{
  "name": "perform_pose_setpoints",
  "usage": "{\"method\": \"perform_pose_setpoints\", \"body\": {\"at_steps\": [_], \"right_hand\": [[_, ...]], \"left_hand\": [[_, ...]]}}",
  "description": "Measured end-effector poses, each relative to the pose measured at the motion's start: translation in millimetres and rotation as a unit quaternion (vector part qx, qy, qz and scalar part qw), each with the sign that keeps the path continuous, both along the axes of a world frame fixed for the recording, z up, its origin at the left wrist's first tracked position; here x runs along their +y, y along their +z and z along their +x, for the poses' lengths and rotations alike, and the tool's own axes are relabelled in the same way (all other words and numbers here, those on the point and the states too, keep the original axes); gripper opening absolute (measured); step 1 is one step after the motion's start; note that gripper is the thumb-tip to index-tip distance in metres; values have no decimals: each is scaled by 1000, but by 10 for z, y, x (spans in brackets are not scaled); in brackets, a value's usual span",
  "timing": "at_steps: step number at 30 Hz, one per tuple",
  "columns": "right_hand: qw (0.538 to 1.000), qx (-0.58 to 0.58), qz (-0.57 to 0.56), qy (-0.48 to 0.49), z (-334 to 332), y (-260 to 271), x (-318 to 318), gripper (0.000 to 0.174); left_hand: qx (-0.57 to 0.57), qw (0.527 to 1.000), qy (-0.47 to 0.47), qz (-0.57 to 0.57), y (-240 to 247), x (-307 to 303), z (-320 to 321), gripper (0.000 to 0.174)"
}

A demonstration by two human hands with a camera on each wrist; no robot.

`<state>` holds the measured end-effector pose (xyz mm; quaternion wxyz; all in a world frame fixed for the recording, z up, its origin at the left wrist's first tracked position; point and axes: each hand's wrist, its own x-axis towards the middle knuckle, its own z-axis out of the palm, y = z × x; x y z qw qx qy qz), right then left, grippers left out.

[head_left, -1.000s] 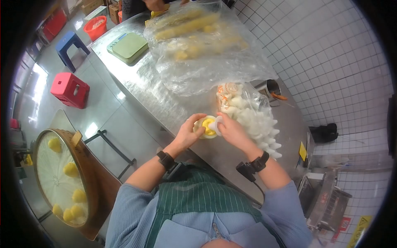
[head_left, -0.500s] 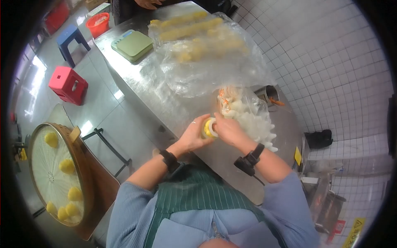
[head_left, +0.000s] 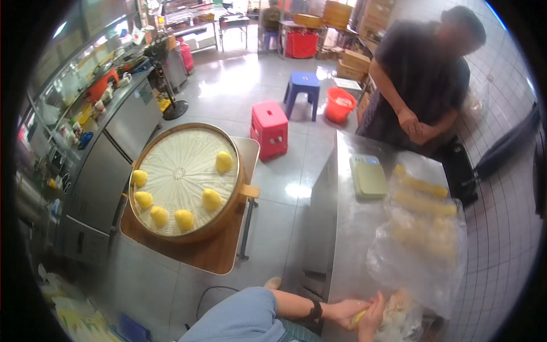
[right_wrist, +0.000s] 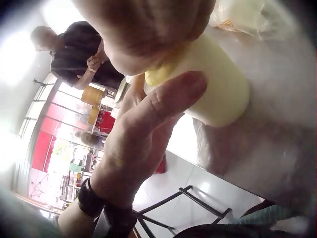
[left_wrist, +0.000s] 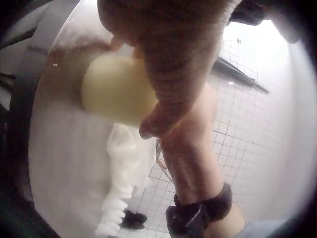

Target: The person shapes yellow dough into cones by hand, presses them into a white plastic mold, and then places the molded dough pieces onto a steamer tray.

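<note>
Just ahead of me, the left hand point(head_left: 342, 313) grips a pale cup point(right_wrist: 223, 82) between both palms; the right hand point(head_left: 372, 318), fingers fairly straight, lies against yellow dough point(right_wrist: 159, 75) at its mouth. A clear bag point(head_left: 401, 312) sits beside the right hand.

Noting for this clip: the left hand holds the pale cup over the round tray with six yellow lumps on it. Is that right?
Not quite: the left hand does hold the pale cup, but over the metal table. The head view shows the round tray, with its six yellow lumps, standing apart from that table.
</note>
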<state>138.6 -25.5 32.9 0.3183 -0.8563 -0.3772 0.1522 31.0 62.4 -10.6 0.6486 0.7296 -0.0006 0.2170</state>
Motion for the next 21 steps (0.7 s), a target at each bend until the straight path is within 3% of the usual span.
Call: {"method": "perform_pose_setpoints", "body": {"at_steps": [3,4,8,11,12,13,14,17,21], "right_hand": [[998,2,41,39,-27,-93,37,37],[997,17,-12,68,11,-93,31,44],[996,10,-24,85,35,-81,55,43],[994,-7,-33,104,117,-118,63,45],[985,-80,-32,148,180,-152,49,45],[970,-154,-30,186,207,-151,70,45],[969,-155,-21,192,207,-149,84,45],[957,-163,-5,239,169,-98,132,46],[944,-166,1,284,84,15,196,46]], "left_hand": [[7,1000,-16,13,-117,45,-30,75],[29,999,-25,19,-194,28,3,76],[25,999,-32,-12,-365,-13,127,82],[-53,997,-48,32,-143,108,-12,76],[-50,997,-36,41,-100,140,-44,76],[22,996,-82,27,-58,152,-25,82],[93,987,-128,10,-23,165,-7,89],[21,998,-61,21,20,113,-75,88],[12,997,-64,30,-91,73,-1,85]]}}
